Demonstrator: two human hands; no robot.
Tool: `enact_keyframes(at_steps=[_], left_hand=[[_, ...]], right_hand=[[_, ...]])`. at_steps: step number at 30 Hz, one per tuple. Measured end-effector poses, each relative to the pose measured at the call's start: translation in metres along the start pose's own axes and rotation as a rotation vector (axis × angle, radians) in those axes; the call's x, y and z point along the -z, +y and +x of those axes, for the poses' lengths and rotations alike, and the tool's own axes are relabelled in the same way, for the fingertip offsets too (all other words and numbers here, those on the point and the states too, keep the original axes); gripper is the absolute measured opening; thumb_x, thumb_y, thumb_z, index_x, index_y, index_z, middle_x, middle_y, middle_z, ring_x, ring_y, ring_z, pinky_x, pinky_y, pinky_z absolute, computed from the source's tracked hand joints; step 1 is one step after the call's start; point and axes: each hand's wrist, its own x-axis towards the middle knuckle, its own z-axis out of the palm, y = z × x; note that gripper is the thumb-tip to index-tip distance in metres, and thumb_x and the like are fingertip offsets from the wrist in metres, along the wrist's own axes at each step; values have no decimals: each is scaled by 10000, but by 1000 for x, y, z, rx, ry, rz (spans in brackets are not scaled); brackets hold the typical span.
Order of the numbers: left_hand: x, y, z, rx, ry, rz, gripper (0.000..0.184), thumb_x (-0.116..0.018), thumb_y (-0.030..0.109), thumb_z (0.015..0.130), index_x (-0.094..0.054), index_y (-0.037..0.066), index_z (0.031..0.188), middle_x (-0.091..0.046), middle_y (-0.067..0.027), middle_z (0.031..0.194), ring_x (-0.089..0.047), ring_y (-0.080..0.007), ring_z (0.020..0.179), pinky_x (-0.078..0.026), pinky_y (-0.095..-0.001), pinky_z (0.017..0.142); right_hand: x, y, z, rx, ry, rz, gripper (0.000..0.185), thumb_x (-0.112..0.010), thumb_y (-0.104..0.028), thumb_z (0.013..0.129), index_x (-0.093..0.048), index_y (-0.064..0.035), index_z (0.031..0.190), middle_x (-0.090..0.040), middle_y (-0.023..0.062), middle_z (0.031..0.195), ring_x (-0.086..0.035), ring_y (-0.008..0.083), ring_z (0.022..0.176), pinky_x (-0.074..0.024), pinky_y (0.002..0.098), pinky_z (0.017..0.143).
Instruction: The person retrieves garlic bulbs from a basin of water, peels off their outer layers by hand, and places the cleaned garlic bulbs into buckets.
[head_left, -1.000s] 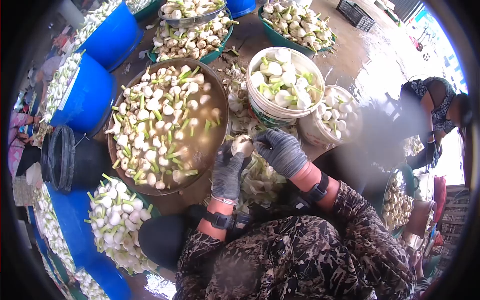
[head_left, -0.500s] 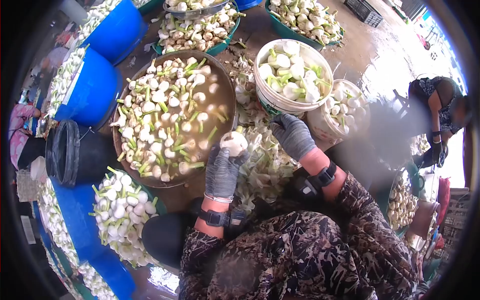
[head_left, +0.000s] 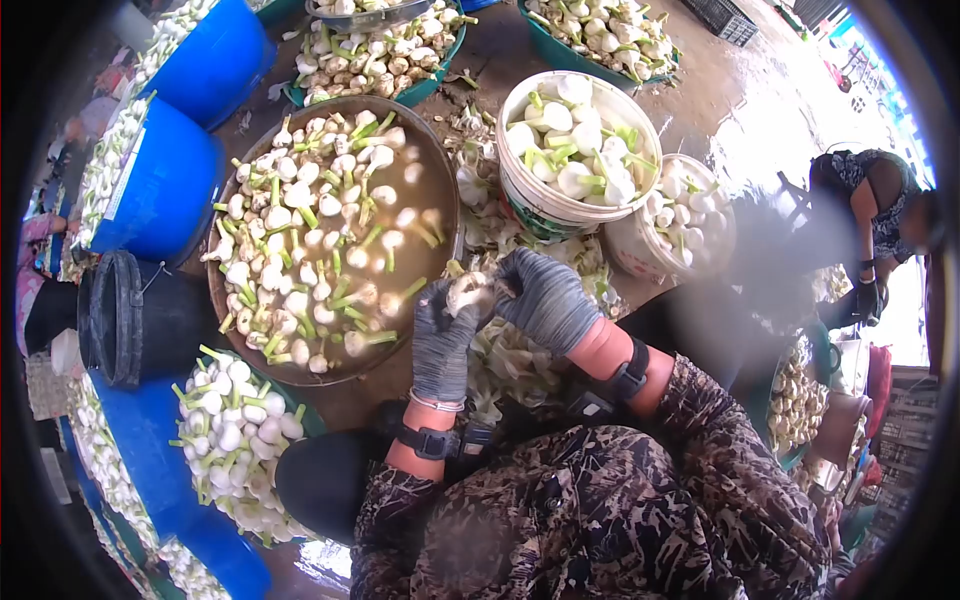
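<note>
A garlic bulb (head_left: 468, 292) with loose, torn-looking skin sits in my gloved left hand (head_left: 441, 345), whose fingers are wrapped round it. My gloved right hand (head_left: 548, 300) meets the bulb from the right, its fingers curled and pinching at its side; the fingertips are partly hidden. Left of my hands is a wide round basin (head_left: 428, 275) of murky water with many stemmed garlic bulbs in it. Pale garlic peels (head_left: 512, 365) lie heaped below my hands. A white bucket (head_left: 525, 200) of peeled bulbs stands just beyond my right hand.
A second white bucket (head_left: 632, 245) with bulbs stands to the right. Blue tubs (head_left: 165, 190) and a black bucket (head_left: 150, 320) line the left. Green tubs (head_left: 430, 92) of garlic stand at the back. Another person (head_left: 870, 215) bends over at far right.
My right hand has moved left and down from beside the white bucket to the bulb, and its fingers now touch it. The left hand still holds the bulb, whose skin looks more ragged.
</note>
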Motion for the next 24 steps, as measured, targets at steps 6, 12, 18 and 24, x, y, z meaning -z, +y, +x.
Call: enact_keyframes(at_steps=[6, 12, 18, 24], left_hand=[[2, 9, 0, 137, -115, -441, 411, -567, 255, 964, -470, 82, 1323, -553, -102, 1187, -579, -242, 1053, -541, -429, 890], [-9, 12, 5, 261, -58, -486, 447, -549, 314, 968, -474, 94, 1350, -561, -57, 1152, -556, -215, 1043, -519, -438, 884], [-13, 5, 6, 225, -214, -184, 621, -697, 358, 871, -447, 71, 1362, -538, -61, 1215, -541, -202, 1093, -498, -396, 932], [-7, 21, 12, 24, -385, 412, 665, -693, 332, 858, -409, 50, 1389, -506, -69, 1289, -482, -172, 1168, -393, -316, 1019]], right_hand=[[14, 58, 22, -257, 48, -303, 253, -663, -237, 809, -611, -39, 957, -654, 189, 835, -624, 391, 818, -503, 462, 749], [34, 32, 7, 300, 209, -199, 267, -669, -209, 791, -655, -82, 1026, -657, 138, 908, -603, 349, 914, -473, 454, 825], [15, 25, -5, 406, 63, -171, 271, -697, -219, 743, -657, -99, 983, -644, 120, 874, -599, 319, 858, -467, 433, 804], [7, 29, 0, 108, -1, 43, 219, -679, -210, 788, -603, -32, 889, -627, 172, 746, -611, 390, 731, -482, 463, 655]])
